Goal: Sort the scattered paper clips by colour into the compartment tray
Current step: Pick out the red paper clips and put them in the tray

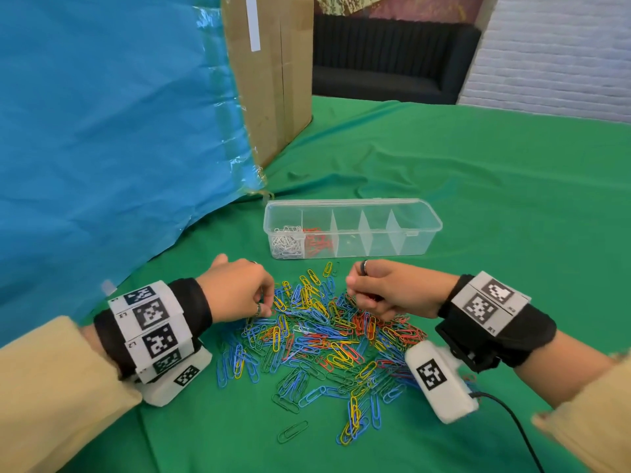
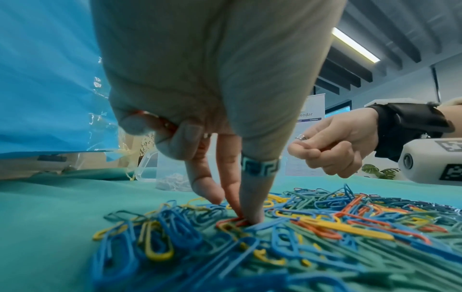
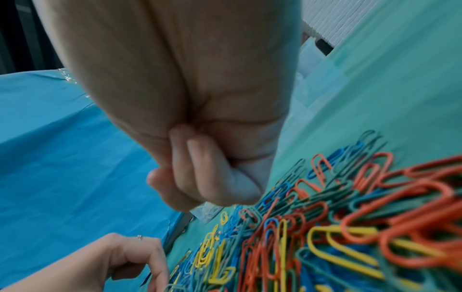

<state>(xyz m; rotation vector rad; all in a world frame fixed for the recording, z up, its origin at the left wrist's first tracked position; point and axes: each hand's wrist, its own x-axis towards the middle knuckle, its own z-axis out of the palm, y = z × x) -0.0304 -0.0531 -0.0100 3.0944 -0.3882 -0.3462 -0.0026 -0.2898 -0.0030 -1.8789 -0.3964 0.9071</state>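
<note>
A heap of blue, green, yellow and red paper clips (image 1: 324, 339) lies on the green cloth between my hands. Behind it stands the clear compartment tray (image 1: 423, 213), with white clips (image 1: 286, 242) in its leftmost cell and red clips (image 1: 317, 242) in the one beside it. My left hand (image 1: 263, 307) is at the heap's left edge. Its thumb and forefinger pinch red clips (image 2: 160, 122), while its other fingers press a red clip (image 2: 230, 222) in the heap. My right hand (image 1: 355, 285) hovers over the heap's far right as a fist, with a trace of red inside.
A blue sheet (image 1: 102, 131) over a cardboard box (image 1: 273, 80) rises close on the left. A black cable (image 1: 512, 414) trails from the right wrist camera. One green clip (image 1: 293, 431) lies apart, near the front. The tray's three right cells hold nothing.
</note>
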